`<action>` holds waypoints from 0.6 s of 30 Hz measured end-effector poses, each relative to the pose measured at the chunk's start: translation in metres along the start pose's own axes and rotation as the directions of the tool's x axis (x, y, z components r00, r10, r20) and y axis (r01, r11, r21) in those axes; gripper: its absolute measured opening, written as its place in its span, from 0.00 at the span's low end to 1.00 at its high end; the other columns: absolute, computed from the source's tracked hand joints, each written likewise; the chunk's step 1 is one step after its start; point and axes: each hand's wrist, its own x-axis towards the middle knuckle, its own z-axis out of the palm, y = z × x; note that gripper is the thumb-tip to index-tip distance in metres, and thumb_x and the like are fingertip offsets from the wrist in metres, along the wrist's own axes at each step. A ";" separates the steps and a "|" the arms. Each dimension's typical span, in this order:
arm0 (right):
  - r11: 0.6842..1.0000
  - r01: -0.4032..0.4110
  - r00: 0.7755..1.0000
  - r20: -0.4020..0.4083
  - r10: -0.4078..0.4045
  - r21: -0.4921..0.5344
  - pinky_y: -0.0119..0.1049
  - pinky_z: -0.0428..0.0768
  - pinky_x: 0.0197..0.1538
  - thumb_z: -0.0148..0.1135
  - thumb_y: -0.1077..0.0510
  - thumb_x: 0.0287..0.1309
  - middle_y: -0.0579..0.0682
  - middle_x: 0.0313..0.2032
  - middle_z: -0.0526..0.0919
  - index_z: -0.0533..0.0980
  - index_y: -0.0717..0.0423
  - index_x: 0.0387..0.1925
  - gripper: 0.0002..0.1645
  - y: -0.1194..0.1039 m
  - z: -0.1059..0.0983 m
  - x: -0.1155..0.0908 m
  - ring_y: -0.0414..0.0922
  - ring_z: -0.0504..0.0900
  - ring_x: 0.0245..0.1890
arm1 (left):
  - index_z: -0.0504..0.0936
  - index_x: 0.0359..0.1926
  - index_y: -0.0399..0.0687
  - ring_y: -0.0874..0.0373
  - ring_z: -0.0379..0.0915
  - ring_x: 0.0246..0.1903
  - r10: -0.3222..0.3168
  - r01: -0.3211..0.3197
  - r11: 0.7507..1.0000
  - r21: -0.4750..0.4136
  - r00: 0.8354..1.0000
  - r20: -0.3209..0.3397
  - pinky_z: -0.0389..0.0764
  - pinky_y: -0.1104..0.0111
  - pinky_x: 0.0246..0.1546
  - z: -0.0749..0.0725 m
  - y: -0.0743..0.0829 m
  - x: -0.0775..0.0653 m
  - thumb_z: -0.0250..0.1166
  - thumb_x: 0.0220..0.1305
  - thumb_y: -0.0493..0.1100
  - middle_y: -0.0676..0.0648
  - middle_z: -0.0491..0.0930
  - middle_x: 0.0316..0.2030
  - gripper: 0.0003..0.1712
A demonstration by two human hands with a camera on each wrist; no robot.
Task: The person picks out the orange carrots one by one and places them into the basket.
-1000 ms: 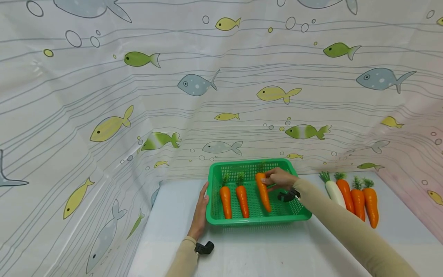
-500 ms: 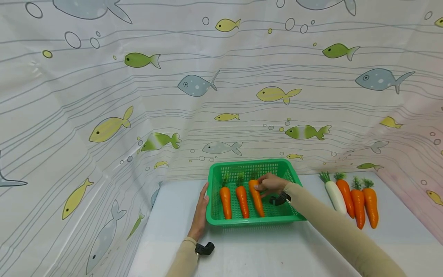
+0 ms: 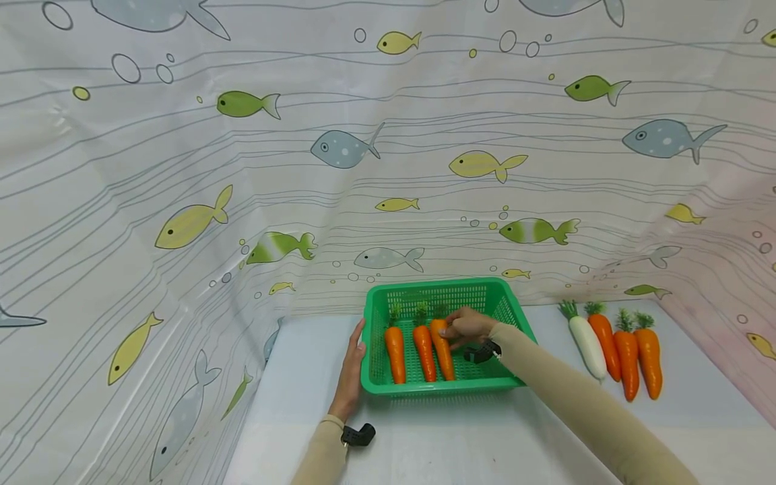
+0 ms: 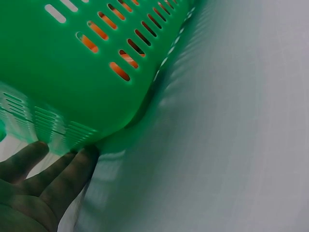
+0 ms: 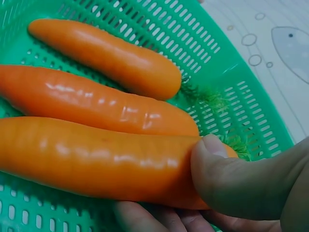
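Note:
A green plastic basket (image 3: pixel 485 384) holds three orange carrots with green tops. My right hand (image 3: pixel 469 326) grips the rightmost carrot (image 5: pixel 96 162) near its leafy end, thumb on top and fingers underneath in the right wrist view. That carrot lies right beside the middle carrot (image 3: pixel 426 353), while the left carrot (image 3: pixel 395 355) sits a little apart. My left hand (image 3: pixel 349 374) rests with straight fingers against the basket's left side; in the left wrist view its fingertips (image 4: pixel 82 157) touch the slotted wall low down.
On the white table (image 3: pixel 436 444), right of the basket, lie a white radish (image 3: pixel 588 347) and three more carrots (image 3: pixel 628 364) side by side. A fish-patterned sheet (image 3: pixel 339 222) rises behind the table and along both sides.
My right hand has moved left inside the basket with its carrot, bringing it from a gap on the right to lie against the middle carrot. The left hand has stayed put.

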 end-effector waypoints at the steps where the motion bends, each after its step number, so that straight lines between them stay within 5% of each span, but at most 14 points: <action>1: 1.000 -0.005 1.000 -0.003 0.005 0.008 0.51 0.89 0.54 0.60 0.64 0.75 0.80 0.66 0.72 0.55 0.85 0.74 0.40 0.001 0.001 0.001 0.65 0.85 0.59 | 0.52 0.85 0.72 0.42 0.41 0.85 -0.001 0.001 1.000 -0.001 1.000 0.000 0.43 0.33 0.80 0.000 0.000 0.000 0.36 0.86 0.59 0.51 0.48 0.86 0.32; 18: 0.995 -0.078 0.997 -0.012 0.079 0.067 0.48 0.89 0.54 0.61 0.64 0.74 0.78 0.68 0.71 0.53 0.83 0.76 0.42 0.003 0.006 0.008 0.62 0.87 0.57 | 0.52 0.85 0.73 0.42 0.40 0.85 -0.014 0.014 1.000 -0.001 1.000 -0.003 0.42 0.32 0.79 0.000 0.002 0.000 0.36 0.85 0.60 0.51 0.48 0.86 0.32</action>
